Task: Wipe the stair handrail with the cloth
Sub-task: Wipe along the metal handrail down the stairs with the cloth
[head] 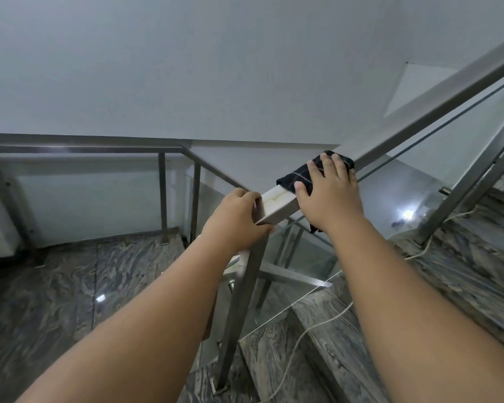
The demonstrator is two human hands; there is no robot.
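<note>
A square steel stair handrail rises from centre to the upper right. A dark checked cloth is draped over the rail near its lower end. My right hand lies flat on the cloth, fingers spread, pressing it onto the rail's top face. A corner of the cloth hangs down below my wrist. My left hand is wrapped around the rail's lower corner, where it meets the upright post. The rail's pale top face shows between both hands.
Glass panels fill the space under the rail. Grey marble steps climb on the right, with a white cable trailing down them. A lower landing with another steel railing lies left. A plain wall stands behind.
</note>
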